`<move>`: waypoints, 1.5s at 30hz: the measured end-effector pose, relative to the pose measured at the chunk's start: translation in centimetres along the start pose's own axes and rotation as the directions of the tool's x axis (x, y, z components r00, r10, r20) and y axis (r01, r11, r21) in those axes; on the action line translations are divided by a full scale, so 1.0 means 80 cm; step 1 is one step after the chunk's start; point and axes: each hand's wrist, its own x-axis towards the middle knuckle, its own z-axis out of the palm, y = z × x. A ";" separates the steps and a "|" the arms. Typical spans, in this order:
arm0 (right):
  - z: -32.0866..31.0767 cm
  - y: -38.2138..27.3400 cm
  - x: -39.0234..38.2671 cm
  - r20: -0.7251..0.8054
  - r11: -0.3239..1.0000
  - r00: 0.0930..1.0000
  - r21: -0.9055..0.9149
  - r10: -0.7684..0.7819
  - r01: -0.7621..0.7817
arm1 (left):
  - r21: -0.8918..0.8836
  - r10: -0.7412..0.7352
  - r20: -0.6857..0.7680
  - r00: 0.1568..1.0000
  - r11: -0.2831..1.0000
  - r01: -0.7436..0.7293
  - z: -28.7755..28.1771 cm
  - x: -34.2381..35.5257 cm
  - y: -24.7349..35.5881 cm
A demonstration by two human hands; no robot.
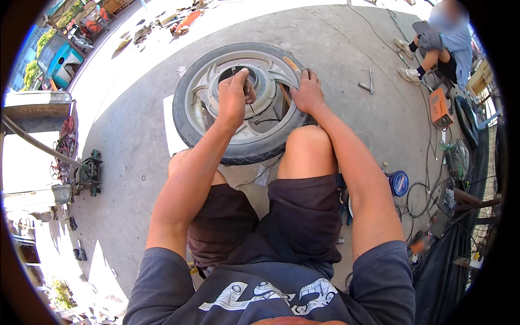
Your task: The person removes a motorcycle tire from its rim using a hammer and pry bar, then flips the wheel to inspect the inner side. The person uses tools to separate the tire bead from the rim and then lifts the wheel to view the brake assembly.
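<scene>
A spoked motor-scooter wheel [260, 73] with a black tyre [187, 122] lies flat on the ground before my knees. Over its large metal hub, my left hand [236, 97] is closed. A thin, dark tip shows below its fingers, but what they hold is mostly hidden. My right hand [309, 93] grips the tyre on the right side, its thumb toward the rim. A flat tan strip [291, 64] lies across the rim just beyond that hand. Between the spokes, a short black cable [265, 121] sticks out near the hub.
A metal T-shaped wrench [368, 84] lies right of the wheel. An orange box-shaped machine [440, 108] stands farther right, among cables, near a seated person [447, 49]. A blue round tin [399, 183] is beside my right arm. At left stands a metal frame with a clamp [89, 172].
</scene>
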 end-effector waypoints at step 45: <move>-0.001 -0.003 -0.003 0.014 1.000 1.000 -0.026 0.014 -0.014 | 0.187 0.252 -0.007 0.968 0.951 -0.246 -0.005 -0.015 -0.035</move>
